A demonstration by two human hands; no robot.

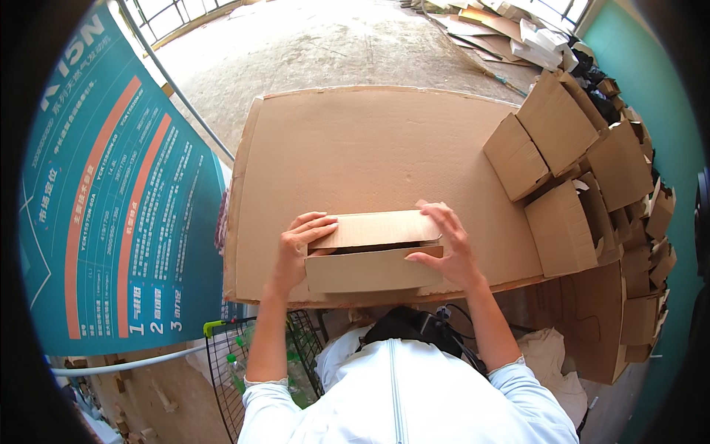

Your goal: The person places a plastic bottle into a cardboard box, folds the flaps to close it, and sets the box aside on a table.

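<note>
A small brown cardboard box rests near the front edge of a cardboard-covered table. Its lid flap is folded over the top, and a dark gap runs between the flap and the front wall. My left hand grips the box's left end, fingers on the flap and thumb by the gap. At the right end my right hand curls round the box, its fingers at the flap's far corner and its thumb on the upper edge of the front wall. The inside of the box is hidden.
Open cardboard boxes crowd the table's right side, with more stacked by the green wall. A teal banner stands at left. Below the table's front edge, a black wire basket holds green bottles. Flattened cardboard lies far right.
</note>
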